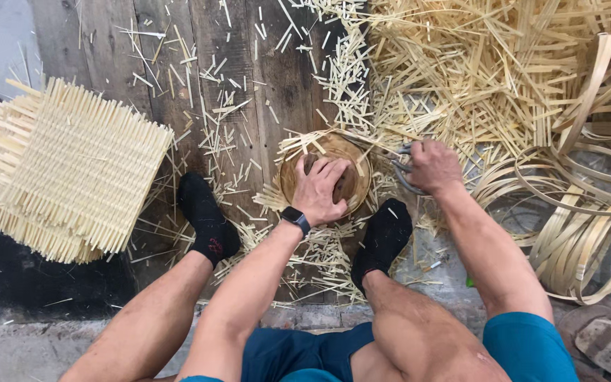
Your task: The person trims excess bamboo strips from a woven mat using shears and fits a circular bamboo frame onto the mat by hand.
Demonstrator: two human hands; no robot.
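Wooden floor (107, 42), littered with cut bamboo strips (461, 71). Stack of woven mats (65, 170) to my left, well apart from my hands. Coiled bamboo bands (588, 226) to my right. Round woven basket (327, 173) sits between my feet; my left hand (323, 187) rests spread over it, pressing down, not clenched. My right hand (431, 166) is closed around metal shears (403, 170), just beside the basket.
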